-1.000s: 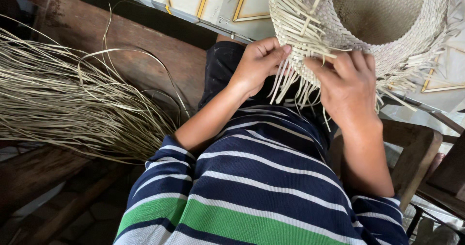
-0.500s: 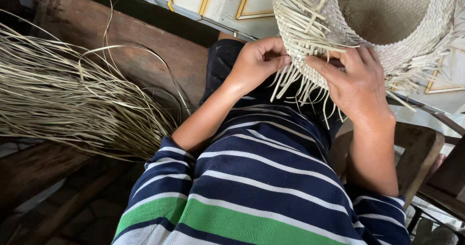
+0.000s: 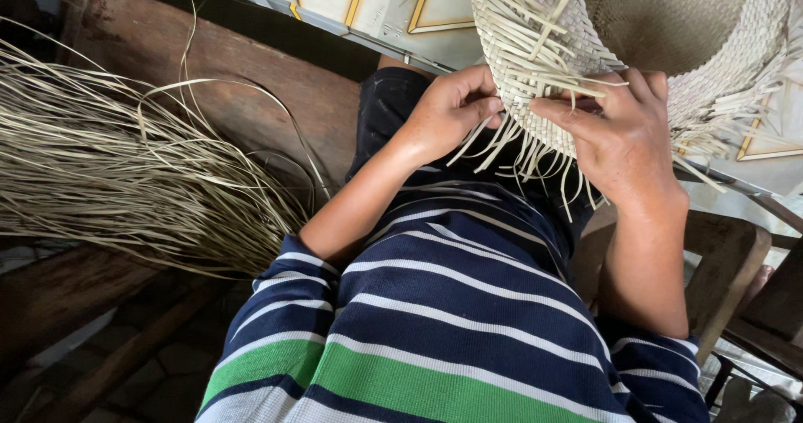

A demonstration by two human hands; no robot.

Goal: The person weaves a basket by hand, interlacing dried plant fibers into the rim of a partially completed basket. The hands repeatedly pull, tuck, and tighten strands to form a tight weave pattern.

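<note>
Basketwork sits in front of you at chest height: a half-woven straw basket (image 3: 669,46), pale and round, its open mouth facing the camera and loose strip ends (image 3: 535,151) hanging from the near edge. Your left hand (image 3: 452,113) is curled, with thumb and fingers pinching a strand at the lower left of the rim. Your right hand (image 3: 623,134) lies against the near wall, thumb and forefinger nipping a flat strip just beside the left hand; the two hands are close but not touching. Both forearms rise from a navy, white and green striped shirt (image 3: 435,323). A bundle of loose straw strips (image 3: 117,172) lies well to your left on a wooden bench (image 3: 251,71). A pale patterned floor (image 3: 401,5) shows beyond.
</note>
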